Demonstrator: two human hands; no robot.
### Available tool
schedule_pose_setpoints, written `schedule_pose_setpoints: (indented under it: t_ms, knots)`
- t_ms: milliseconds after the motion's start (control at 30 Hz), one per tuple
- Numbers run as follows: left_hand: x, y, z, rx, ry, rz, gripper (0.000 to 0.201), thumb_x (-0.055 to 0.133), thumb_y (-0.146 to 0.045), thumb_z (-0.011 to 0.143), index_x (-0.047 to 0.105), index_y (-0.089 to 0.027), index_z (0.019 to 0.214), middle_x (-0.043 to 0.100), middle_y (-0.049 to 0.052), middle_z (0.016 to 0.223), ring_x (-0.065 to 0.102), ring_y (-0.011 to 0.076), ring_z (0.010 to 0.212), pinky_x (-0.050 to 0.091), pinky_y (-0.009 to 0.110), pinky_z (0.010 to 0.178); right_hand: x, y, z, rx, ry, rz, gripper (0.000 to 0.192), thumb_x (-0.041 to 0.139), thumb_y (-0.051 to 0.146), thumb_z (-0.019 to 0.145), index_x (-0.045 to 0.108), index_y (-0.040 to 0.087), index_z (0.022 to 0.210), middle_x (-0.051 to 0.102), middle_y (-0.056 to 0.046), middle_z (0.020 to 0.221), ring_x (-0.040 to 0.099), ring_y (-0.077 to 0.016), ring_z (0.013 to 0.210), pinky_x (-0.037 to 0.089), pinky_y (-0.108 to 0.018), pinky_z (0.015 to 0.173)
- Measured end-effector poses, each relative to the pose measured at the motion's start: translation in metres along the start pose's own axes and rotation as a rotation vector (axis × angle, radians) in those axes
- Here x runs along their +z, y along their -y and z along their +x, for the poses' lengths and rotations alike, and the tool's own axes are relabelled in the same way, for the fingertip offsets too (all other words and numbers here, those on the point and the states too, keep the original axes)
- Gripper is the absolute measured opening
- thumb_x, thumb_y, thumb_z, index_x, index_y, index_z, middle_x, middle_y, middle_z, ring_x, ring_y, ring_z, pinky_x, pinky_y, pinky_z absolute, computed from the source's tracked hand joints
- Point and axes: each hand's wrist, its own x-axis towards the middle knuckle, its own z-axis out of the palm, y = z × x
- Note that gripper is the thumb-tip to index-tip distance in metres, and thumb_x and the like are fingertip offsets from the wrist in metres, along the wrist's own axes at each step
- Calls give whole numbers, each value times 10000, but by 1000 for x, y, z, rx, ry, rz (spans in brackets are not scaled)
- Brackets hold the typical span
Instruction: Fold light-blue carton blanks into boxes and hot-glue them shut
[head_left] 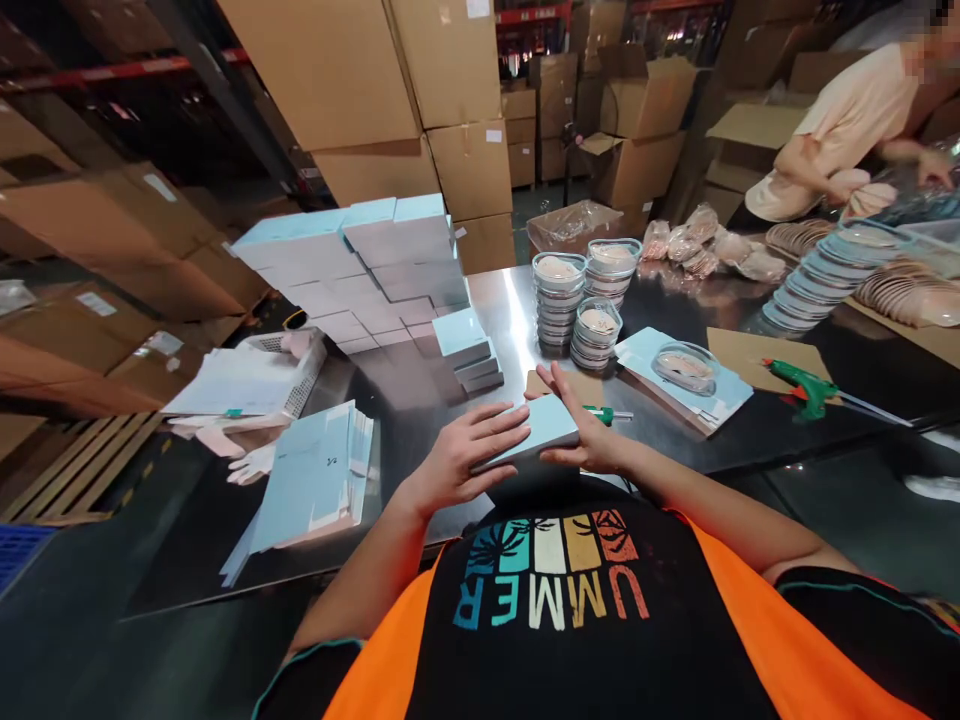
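At lower centre of the frame, my left hand [466, 452] lies flat, fingers spread, on top of the light blue box [541, 425]. My right hand [589, 430] clamps its right edge, forearm angled in from lower right.

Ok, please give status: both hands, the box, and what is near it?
Left hand flat on the light blue box. Right hand grips its far side. Green tool just beyond the box; round containers stacked behind.

shirt [555, 600] | print "UMMER", upside down to the camera | other labels unreadable
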Motion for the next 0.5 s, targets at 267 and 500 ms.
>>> schedule_pose_setpoints:
  t_ms: [267,500]
  knots:
    - [-16,0,-14,63,18,62,649,721,-248,963,541,-277,1586,683,140,1496,622,388,1413,584,573,1115,13,6,5,1,27,-123,1266,818,512,883,-57,246,1758,149,-196,1809,247,-382,1654,263,-589,1329]
    - [-15,27,-57,-120,-147,-60,630,762,-334,947,574,-341,1548,606,156,1578,515,392,1517,467,639,1204,35,2,32,32,-28,-110,1243,845,554,853,62,224,1760,497,-218,1617,529,-386,1474,408,-573,1249]
